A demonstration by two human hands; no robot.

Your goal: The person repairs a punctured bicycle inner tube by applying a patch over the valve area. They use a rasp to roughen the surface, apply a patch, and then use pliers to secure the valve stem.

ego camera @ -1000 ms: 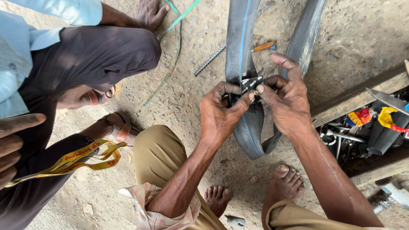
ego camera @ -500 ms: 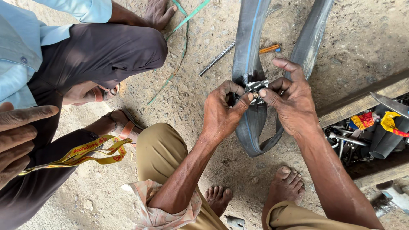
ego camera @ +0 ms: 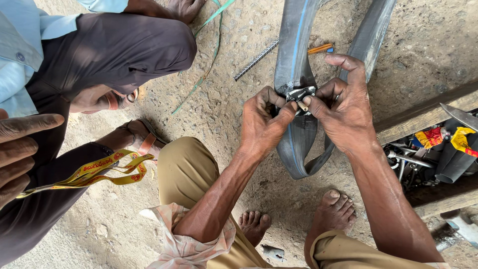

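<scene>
Head view looks down on the left hand (ego camera: 263, 119) and the right hand (ego camera: 341, 107), both pinching a small black square patch (ego camera: 300, 94) between thumbs and fingertips, pressed against a black rubber inner tube with a blue stripe (ego camera: 294, 55). The tube hangs in a flat loop between the two hands, its bottom bend near a bare foot (ego camera: 331, 214) on the sandy ground (ego camera: 224, 109). At far left, another person in dark trousers (ego camera: 104, 47) crouches, and a separate hand (ego camera: 20, 154) at the left edge holds a yellow printed ribbon (ego camera: 99, 169). A ribbed steel rod (ego camera: 255, 60) lies far of the left hand. A wooden tool tray (ego camera: 423, 119) sits at right.
</scene>
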